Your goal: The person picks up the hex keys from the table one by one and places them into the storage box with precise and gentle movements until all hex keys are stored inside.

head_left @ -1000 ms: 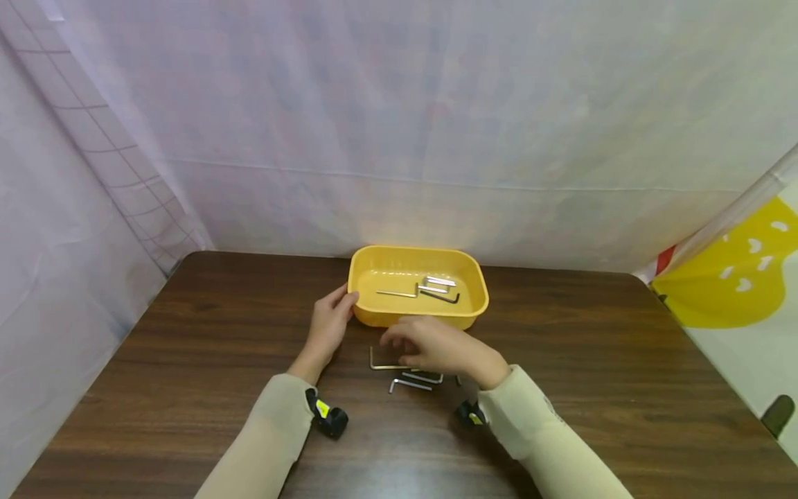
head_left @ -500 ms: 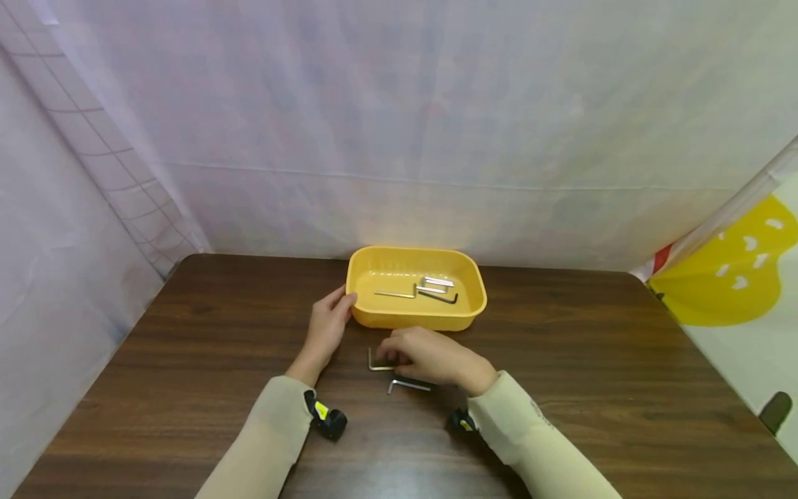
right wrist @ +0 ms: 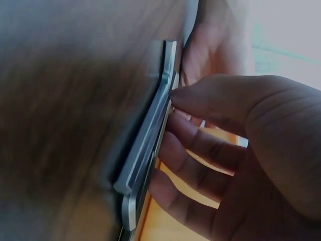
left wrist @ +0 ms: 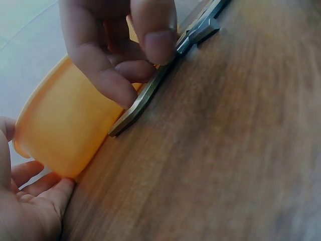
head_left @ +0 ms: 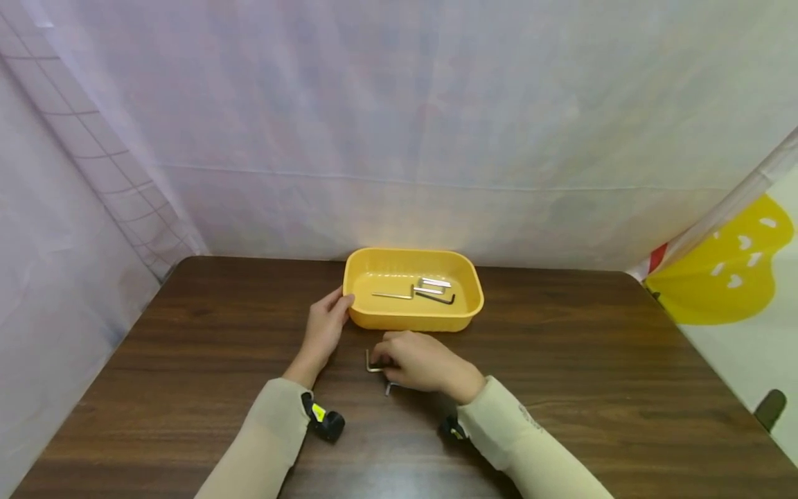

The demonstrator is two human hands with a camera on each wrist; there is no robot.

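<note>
Now we see the right hand (head_left: 424, 362) at centre frame, fingers curled down onto the hex keys (left wrist: 150, 93) on the table (head_left: 592, 360), thumb and fingertips pinching one long key. Its long axis runs left-right in the head view, the short bent end (head_left: 368, 360) poking out left of the knuckles and pointing toward the tray (head_left: 461, 320). In the right wrist view the keys (right wrist: 145, 145) lie stacked flat, just below the tray. Our left hand (head_left: 324, 329) rests relaxed, fingers straight, touching the tray's left wall. More keys (head_left: 414, 292) lie inside the tray.
</note>
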